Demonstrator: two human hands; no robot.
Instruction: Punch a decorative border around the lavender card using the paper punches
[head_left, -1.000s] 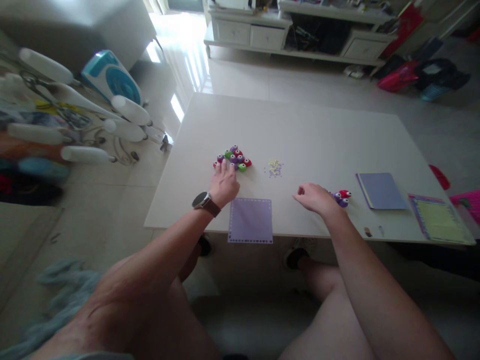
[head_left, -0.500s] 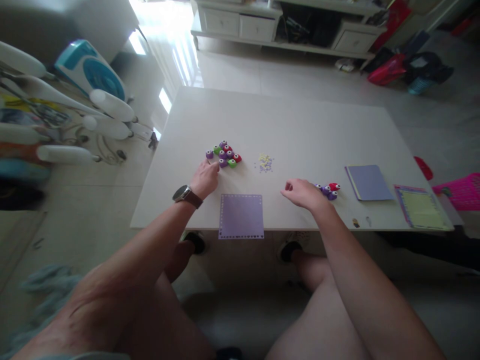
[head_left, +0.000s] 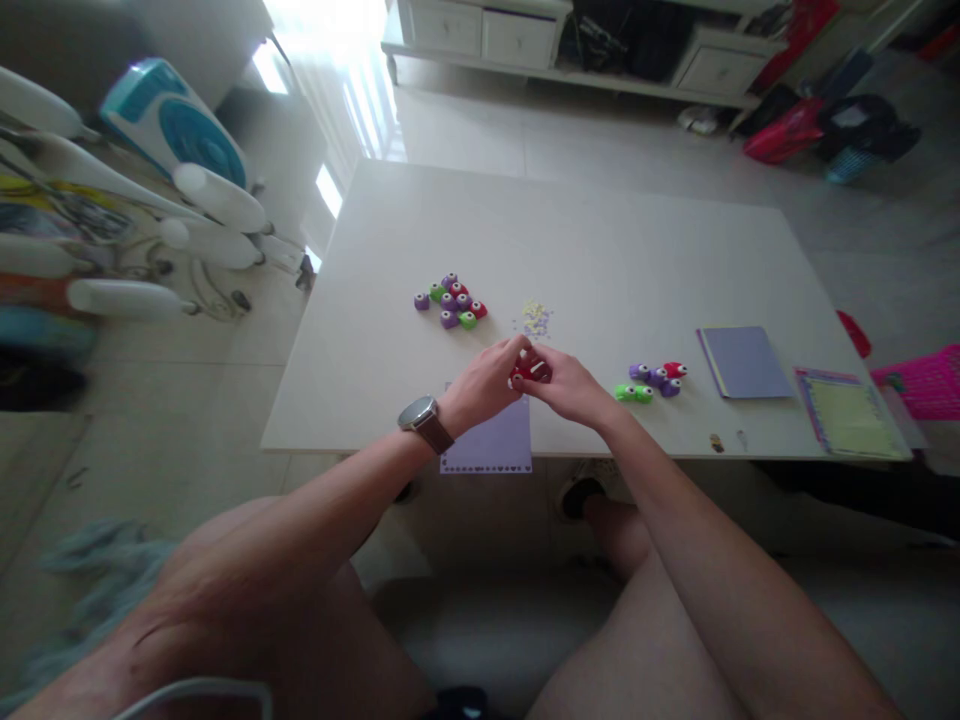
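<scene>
The table is carrying a purple sheet at its near edge, a notebook, and two clusters of small punches and. Above the sheet, the left hand and right hand are meeting, both pinching a red punch between fingertips. It is looking light, hard and smooth, best gripped by its sides.

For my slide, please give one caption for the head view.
Both hands, left hand and right hand, hold a red punch above purple paper.
</scene>
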